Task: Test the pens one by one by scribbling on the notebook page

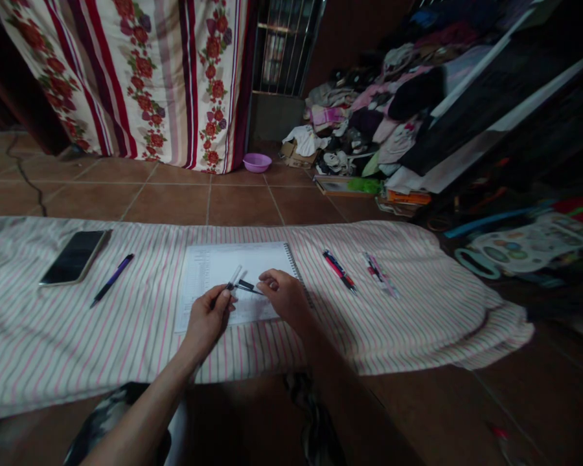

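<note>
Above the open spiral notebook [276, 259], my left hand [212, 309] is closed around a clear pen barrel [234, 275] with a dark lower part, tilted up and away. My right hand [284, 292] is pinched at the notebook's right side, on one end of a thin dark pen refill [253, 290] that points toward the left hand. A short black piece [245, 284] shows just above the refill; whether it is joined to it I cannot tell. The fingertips of both hands are a short way apart, over the page.
On the striped cloth [146, 336] lie a phone [75, 257] and a purple-black pen [111, 279] at left. Red and dark pens [339, 272] and a bundle of pinkish pens [379, 275] lie at right. Beyond are a purple basin [257, 162], a curtain [170, 84] and piled clothes [369, 110].
</note>
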Motion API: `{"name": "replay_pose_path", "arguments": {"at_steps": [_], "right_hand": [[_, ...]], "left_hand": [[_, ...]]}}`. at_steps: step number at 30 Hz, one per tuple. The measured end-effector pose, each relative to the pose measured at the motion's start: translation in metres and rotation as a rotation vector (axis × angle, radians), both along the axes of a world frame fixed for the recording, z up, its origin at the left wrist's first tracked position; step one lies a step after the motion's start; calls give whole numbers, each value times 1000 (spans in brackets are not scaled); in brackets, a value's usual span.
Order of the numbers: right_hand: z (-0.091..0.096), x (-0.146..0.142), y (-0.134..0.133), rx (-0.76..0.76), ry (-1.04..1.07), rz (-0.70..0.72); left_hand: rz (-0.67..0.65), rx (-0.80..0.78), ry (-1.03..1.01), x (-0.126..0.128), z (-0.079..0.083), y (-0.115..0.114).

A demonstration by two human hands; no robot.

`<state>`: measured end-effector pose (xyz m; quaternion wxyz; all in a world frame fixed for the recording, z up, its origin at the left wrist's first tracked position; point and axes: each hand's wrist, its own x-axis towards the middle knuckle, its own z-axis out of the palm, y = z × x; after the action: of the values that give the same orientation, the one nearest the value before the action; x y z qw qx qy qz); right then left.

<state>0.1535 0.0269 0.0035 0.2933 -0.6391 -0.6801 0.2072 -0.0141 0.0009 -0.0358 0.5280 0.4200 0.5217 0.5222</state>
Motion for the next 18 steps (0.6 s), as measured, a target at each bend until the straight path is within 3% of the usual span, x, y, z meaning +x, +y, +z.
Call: {"name": "replay_pose_path", "arguments": {"at_steps": [8,18], "right_hand": [[-2,-4,-4,-66,-310,84],[-8,-2,-2,-93,-433,96]], "left_hand": [[47,-9,-42,-2,1,2],[42,-35,-127,-7,-1,3]]}}
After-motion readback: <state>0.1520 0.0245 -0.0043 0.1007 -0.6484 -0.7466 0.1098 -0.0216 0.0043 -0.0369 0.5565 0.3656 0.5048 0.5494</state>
